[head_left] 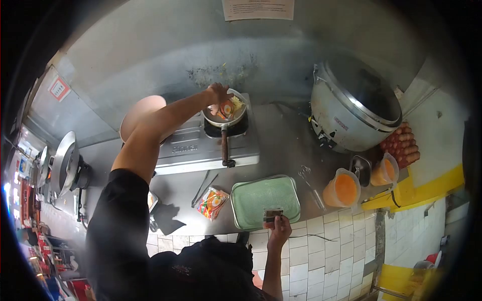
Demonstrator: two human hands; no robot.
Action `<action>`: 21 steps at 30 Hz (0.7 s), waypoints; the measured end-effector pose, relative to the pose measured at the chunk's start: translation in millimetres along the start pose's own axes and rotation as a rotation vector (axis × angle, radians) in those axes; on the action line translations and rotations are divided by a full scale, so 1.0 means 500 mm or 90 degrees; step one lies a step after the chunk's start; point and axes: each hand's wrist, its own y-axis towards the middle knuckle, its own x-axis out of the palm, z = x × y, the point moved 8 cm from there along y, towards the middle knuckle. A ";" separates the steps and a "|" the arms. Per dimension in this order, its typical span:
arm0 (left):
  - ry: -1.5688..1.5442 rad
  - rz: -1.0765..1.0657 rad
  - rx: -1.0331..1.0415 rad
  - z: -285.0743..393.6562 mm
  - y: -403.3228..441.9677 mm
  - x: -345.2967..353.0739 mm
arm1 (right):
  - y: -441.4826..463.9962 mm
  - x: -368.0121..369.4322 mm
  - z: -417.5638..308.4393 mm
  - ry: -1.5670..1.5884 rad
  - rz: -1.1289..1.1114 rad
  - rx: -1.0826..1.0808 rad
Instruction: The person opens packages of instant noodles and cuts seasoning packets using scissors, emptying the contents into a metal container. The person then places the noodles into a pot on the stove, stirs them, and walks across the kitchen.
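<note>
My left hand reaches over the frying pan on the gas stove, fingers curled down around a colourful printed food packet. Something pale yellow shows at the packet's right side in the pan; its kind is unclear. The pan's brown handle points toward me. Lower down, my right hand grips a small dark rectangular object above the near edge of a green mesh-bottomed tray. A similar printed packet lies left of the tray, beside tongs.
The stove has a round pinkish pan at its left. A large rice cooker stands right. Two containers of orange liquid, a whisk and stacked eggs are also at right. Another wok is far left.
</note>
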 end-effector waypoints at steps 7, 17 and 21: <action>0.068 0.014 0.087 -0.001 0.044 -0.007 | 0.027 -0.001 0.005 0.021 0.016 0.002; -0.003 0.174 0.061 -0.029 0.014 -0.025 | 0.063 0.022 0.015 0.013 -0.053 0.001; 0.109 0.159 0.035 -0.044 -0.017 -0.038 | 0.075 0.006 0.039 -0.007 -0.055 -0.024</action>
